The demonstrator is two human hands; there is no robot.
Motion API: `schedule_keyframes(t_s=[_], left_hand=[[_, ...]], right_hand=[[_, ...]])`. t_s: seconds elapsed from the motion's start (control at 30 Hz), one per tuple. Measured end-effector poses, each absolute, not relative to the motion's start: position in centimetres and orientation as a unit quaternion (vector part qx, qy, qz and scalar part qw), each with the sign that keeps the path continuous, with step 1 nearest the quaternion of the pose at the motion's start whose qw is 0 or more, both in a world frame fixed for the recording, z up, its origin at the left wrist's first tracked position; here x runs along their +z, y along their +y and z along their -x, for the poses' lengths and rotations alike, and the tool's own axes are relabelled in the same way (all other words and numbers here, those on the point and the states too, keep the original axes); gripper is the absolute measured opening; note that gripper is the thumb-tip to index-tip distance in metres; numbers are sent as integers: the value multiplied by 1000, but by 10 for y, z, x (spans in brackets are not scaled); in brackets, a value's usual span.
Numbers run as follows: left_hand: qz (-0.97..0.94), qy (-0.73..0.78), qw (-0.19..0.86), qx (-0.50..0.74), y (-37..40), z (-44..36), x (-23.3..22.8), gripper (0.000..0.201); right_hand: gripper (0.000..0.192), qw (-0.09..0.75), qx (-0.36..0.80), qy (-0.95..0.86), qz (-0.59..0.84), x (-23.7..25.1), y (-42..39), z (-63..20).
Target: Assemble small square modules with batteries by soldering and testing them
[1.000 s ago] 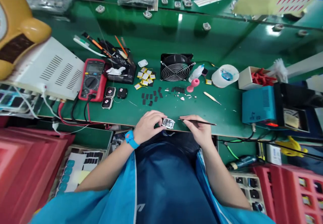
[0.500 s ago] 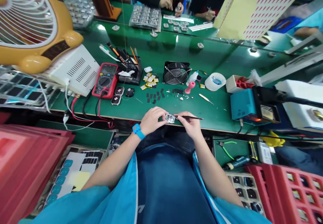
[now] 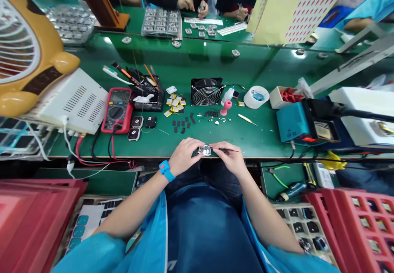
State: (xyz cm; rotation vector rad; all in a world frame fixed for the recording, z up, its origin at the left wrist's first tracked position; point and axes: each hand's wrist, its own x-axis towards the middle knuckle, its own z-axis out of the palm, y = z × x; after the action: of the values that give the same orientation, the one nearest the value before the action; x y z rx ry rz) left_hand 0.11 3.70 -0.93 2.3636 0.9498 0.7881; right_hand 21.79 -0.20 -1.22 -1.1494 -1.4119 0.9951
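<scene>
At the bench's front edge my left hand [image 3: 184, 157] pinches a small silvery device housing [image 3: 205, 150] with pale parts inside. My right hand [image 3: 230, 160] is closed on dark, thin tweezers [image 3: 236, 151], whose tip reaches the housing's right side; the exact contact is too small to make out. Beyond the hands lie several black pads [image 3: 181, 124], some tiny loose parts [image 3: 217, 122] and a pile of small silver-and-yellow batteries [image 3: 175, 104]. Two open square cases [image 3: 134, 134] and a black case [image 3: 150, 122] sit to the left.
Left stand a red multimeter [image 3: 117, 111], a white power supply [image 3: 76, 100] and a yellow fan [image 3: 40, 59]. A black cooling fan [image 3: 207, 92] and a white tub [image 3: 256, 97] are behind. Right is a blue soldering station [image 3: 291, 123]. Co-workers' hands [image 3: 186, 1] work across the bench.
The camera view has shifted, so the bench things appear further left. Both hands keep their hold, and the tweezers now show as a thinner line beside the housing.
</scene>
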Motion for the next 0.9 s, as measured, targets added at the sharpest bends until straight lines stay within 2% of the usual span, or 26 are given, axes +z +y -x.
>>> schedule_keyframes(t_s=[0.1,0.27,0.6,0.9], left_hand=[[-884,324,210,264,40,1,-8,23],[-900,301,189,254,45,2,-8,22],[-899,302,189,254,48,-1,-6,24],[-894,310,196,257,47,-2,-5,21]], right_hand=[[16,507,419,-597,459,-11,-3,-219],[9,501,405,-624,443,-6,-2,-226],[30,445,377,-701,410,-6,-2,-241],[32,427,363,-722,406,-8,1,-239]])
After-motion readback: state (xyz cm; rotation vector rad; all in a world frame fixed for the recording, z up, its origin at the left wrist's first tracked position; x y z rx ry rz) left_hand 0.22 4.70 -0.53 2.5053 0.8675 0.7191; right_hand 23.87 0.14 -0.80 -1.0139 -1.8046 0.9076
